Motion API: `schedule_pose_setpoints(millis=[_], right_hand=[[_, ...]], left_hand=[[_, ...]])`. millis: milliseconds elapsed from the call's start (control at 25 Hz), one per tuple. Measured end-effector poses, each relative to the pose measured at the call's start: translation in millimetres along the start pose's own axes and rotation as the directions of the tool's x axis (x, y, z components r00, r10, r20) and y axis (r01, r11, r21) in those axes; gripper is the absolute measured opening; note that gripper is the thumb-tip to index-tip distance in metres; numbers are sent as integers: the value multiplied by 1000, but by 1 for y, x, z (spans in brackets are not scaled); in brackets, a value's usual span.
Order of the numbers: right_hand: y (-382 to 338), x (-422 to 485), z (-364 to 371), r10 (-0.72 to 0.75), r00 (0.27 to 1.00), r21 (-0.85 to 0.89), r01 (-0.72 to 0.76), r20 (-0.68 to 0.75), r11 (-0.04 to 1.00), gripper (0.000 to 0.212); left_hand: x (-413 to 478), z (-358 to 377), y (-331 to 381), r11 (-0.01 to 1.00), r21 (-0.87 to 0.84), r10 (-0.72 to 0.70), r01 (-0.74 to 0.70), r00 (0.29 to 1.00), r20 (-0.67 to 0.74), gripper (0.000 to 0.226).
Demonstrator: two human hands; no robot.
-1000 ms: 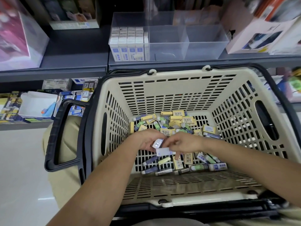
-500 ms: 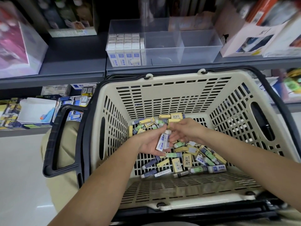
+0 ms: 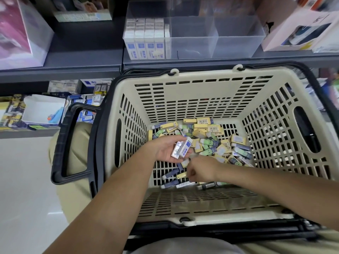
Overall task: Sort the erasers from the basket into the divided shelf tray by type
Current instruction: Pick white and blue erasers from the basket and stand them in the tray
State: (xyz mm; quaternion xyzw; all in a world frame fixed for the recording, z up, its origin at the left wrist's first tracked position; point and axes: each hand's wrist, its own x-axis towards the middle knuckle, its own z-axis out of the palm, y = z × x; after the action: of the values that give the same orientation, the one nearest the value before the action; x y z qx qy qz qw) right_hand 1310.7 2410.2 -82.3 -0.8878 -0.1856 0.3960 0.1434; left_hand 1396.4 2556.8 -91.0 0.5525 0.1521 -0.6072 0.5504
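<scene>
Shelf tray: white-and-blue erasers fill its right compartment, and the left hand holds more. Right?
No: the head view shows the erasers in the left compartment of the tray, not the right. The left hand does hold more.

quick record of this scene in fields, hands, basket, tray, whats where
left hand: palm up in the basket, holds white-and-blue erasers
right hand: low in the basket, fingers curled among the loose erasers; grip unclear
basket: beige, slotted, black handles
loose erasers: mixed yellow, green and dark-blue pile on the basket floor
tray: clear, divided, on the shelf
stocked erasers: white-and-blue, upright, in the left compartment only
</scene>
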Motion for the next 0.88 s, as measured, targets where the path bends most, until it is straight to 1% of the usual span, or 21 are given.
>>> schedule_pose_setpoints(millis=[40,80,120,160,200,240,280,320,360,440,520,560,600,680,720,800,880], right_hand=[[-3,0,2,-2,1000,-153,4,14,988,17],[-4,1,5,-11,999,-317,22,36,948,17],[-6,2,8,-25,998,-437,48,58,898,16],[-6,3,11,-41,997,-491,68,66,869,15],[-6,2,10,-57,996,-480,80,63,873,14],[-4,0,7,-69,997,-394,82,47,916,13],[1,-3,0,-65,998,-244,70,29,967,15],[8,-7,-9,-43,999,-64,43,9,997,18],[16,-12,-20,-7,1000,109,9,-19,994,19],[34,-27,-40,108,989,390,-62,-97,919,17],[48,-39,-50,269,951,633,-116,-151,765,11],[52,-43,-52,334,929,716,-124,-160,687,9],[53,-46,-53,373,914,765,-126,-158,632,9],[50,-47,-50,388,911,807,-124,-137,577,10],[49,-46,-49,385,914,815,-122,-130,566,10],[47,-46,-49,377,917,812,-118,-132,571,10],[52,-51,-51,361,927,791,-143,-103,595,18]], left_hand=[[0,0,0,1000,3,-2,2,1000,-4,27],[0,1,0,1000,8,-2,2,1000,-11,27],[-1,0,0,1000,14,2,-1,1000,-17,27],[-1,0,0,1000,18,6,-5,1000,-22,27],[-2,0,1,1000,19,10,-9,1000,-27,27],[-2,1,1,1000,17,16,-16,999,-35,28],[-1,1,2,999,8,32,-31,998,-53,29],[0,2,2,998,-9,54,-55,995,-81,32],[1,2,2,996,-27,77,-80,991,-111,34],[2,2,2,991,-50,116,-123,984,-134,33],[1,5,3,986,-84,135,-145,984,-115,29],[1,8,4,984,-95,141,-150,986,-94,28],[1,13,6,983,-107,145,-150,988,-57,28],[2,27,9,975,-161,163,-156,986,32,29],[3,34,10,971,-175,176,-165,983,49,27],[6,44,9,966,-162,207,-199,978,30,16],[9,46,7,957,-166,241,-239,970,-5,11]])
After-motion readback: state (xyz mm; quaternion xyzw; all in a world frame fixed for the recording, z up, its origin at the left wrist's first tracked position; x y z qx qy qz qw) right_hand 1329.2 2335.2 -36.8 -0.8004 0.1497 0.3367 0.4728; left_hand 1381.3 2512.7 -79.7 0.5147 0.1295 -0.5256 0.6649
